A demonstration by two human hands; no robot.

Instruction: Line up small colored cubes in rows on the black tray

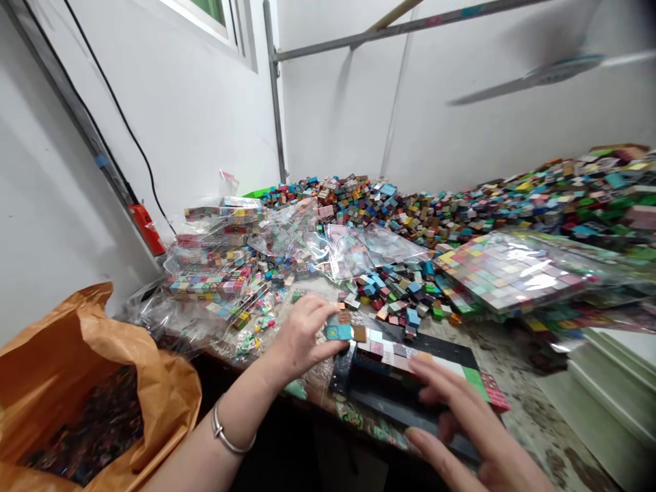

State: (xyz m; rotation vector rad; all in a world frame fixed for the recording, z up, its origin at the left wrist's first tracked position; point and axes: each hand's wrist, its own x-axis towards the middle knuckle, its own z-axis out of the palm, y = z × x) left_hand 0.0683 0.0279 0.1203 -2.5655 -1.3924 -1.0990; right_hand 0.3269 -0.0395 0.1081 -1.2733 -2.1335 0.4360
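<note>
My left hand (302, 336) pinches small coloured blocks (339, 332), teal and brown on top, between thumb and fingers at the left end of a black tray (353, 383). A row of small square blocks (392, 354), white, pink, grey and green, runs along this tray, with red patterned ones (493, 391) at its right end. Over the tray's front right side, my right hand (461, 417) is slightly blurred, its thumb and fingers apart. Its fingertips come close to the row; whether they touch it I cannot tell.
Loose blocks (425, 219) are heaped along the wall. Bagged block sets (220, 273) are stacked at left, and a wrapped flat block panel (512, 273) lies at right. An open orange-brown sack (169, 383) stands front left. A pale green bin (609, 389) stands far right.
</note>
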